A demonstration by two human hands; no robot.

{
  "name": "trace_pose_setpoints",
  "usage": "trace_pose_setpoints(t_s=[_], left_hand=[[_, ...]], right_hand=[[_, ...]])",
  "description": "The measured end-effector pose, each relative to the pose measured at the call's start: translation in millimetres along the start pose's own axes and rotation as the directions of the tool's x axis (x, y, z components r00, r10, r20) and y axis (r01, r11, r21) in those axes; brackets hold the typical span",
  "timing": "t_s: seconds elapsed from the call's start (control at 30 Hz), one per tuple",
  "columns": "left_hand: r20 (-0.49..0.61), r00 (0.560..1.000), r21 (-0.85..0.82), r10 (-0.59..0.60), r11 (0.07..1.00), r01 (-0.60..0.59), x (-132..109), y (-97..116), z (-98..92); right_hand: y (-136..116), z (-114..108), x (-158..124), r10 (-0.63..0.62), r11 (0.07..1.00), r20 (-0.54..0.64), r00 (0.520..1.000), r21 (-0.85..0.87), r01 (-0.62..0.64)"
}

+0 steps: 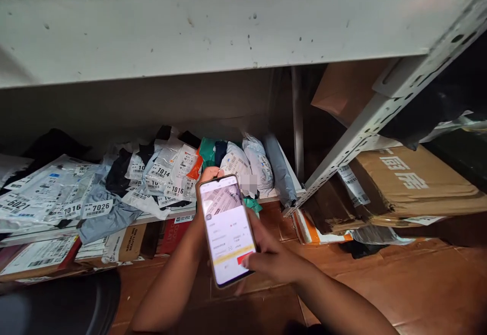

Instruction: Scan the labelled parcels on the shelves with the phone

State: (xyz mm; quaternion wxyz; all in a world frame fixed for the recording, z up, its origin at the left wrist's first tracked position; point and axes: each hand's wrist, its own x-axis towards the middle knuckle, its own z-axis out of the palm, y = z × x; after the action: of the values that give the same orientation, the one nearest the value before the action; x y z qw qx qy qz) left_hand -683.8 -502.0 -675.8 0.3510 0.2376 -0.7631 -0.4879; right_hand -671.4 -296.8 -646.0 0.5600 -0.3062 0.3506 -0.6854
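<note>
A smartphone (228, 233) rests in my right hand (270, 254), its lit screen facing me. The thumb lies on a red button low on the screen, whose upper part displays a camera picture of a printed label. Behind the phone's top edge, my left hand (210, 174) reaches to the parcels on the low shelf. Its visible fingers are curled beside a white parcel (234, 160) and a green parcel (208, 151); the phone hides the rest of the hand and whatever it grips. Another white parcel (257, 162) stands just to the right.
Labelled plastic mailers (53, 188) crowd the shelf to the left, with boxes (125, 243) below. A white shelf beam (213, 30) crosses overhead, and a perforated post (361, 132) slants at right. Cardboard cartons (414, 182) stand beyond it. A dark round object (61, 299) sits lower left.
</note>
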Motion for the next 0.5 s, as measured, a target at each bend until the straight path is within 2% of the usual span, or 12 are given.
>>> trace_pose_setpoints(t_s=[0.13,0.2,0.27,0.4,0.5], left_hand=[[-0.082,0.997,0.078,-0.006,0.997,0.012,3,-2,2.3],[-0.072,0.997,0.119,0.001,0.993,0.008,4,-4,1.2],[-0.049,0.999,0.150,0.017,0.989,-0.009,4,-6,0.1],[-0.047,0.999,0.148,0.020,0.989,-0.013,4,-9,0.3],[-0.053,0.998,0.141,0.020,0.990,-0.012,6,-12,1.6]], right_hand=[[21,10,8,0.071,0.997,0.057,0.996,0.000,-0.071],[25,13,8,0.096,0.995,0.101,0.990,0.005,-0.097],[24,15,7,0.081,0.997,0.132,0.988,0.000,-0.082],[20,16,4,0.021,0.999,0.123,0.992,-0.036,-0.017],[21,13,2,0.046,0.999,0.153,0.987,-0.003,-0.046]])
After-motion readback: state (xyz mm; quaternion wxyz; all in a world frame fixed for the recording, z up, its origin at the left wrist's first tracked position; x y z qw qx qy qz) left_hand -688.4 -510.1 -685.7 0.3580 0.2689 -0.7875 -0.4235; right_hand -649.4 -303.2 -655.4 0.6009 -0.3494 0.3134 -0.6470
